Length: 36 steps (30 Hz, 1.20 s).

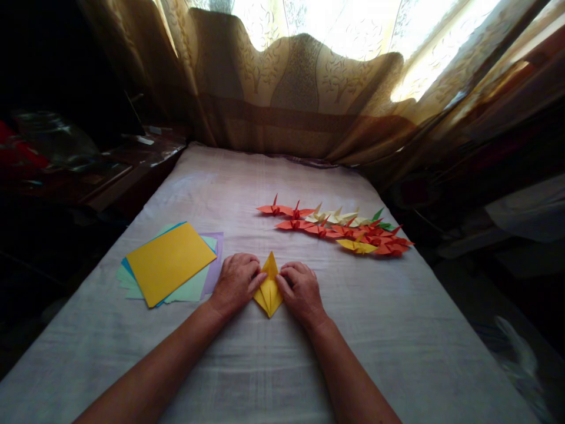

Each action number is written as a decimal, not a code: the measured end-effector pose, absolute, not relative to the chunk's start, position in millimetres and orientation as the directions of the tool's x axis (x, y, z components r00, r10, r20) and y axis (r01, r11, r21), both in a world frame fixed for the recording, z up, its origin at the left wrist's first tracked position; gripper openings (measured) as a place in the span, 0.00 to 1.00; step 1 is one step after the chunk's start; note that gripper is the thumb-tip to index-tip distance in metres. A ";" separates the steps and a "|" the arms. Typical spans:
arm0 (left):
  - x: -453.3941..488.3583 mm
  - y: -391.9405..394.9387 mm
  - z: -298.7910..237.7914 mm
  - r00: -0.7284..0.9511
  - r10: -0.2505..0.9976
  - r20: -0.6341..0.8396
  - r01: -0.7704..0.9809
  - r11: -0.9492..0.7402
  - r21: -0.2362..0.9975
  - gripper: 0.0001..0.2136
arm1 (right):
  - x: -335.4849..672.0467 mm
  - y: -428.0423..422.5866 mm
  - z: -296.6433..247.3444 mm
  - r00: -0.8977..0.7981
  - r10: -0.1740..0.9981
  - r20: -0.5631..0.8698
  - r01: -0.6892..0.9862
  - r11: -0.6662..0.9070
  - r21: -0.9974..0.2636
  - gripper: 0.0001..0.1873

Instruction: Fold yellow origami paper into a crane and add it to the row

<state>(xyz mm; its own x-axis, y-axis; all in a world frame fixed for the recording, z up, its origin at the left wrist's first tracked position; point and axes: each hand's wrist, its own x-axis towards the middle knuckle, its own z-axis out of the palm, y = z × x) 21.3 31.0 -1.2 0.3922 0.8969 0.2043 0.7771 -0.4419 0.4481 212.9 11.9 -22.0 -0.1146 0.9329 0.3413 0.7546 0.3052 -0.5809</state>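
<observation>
A folded yellow paper piece (269, 287), kite-shaped with its tip pointing away from me, lies on the white cloth-covered table (247, 365). My left hand (235, 281) rests on its left side with curled fingers pressing the edge. On the other side my right hand (300, 288) does the same, its fingers bent onto the right edge. Both hands pin the paper flat between them.
A stack of coloured square sheets (170, 268), yellow on top, lies to the left of my hands. Several finished paper cranes (344, 228) in red, orange, yellow, cream and green lie in rows at the right rear. Curtains (309, 88) hang behind the table.
</observation>
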 end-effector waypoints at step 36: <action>15.2 55.6 -8.2 0.457 0.887 0.070 0.821 -0.451 0.350 0.14 | 214.5 -21.2 -17.8 -0.541 0.781 0.312 0.724 0.621 -0.301 0.18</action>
<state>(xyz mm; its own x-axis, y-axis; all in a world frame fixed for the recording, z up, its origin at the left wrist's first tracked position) 15.2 55.6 -8.2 0.4573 0.8866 0.0695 0.8210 -0.4510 0.3501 214.5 -21.2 -17.8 -0.5408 0.7811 0.3121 0.7235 0.6212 -0.3010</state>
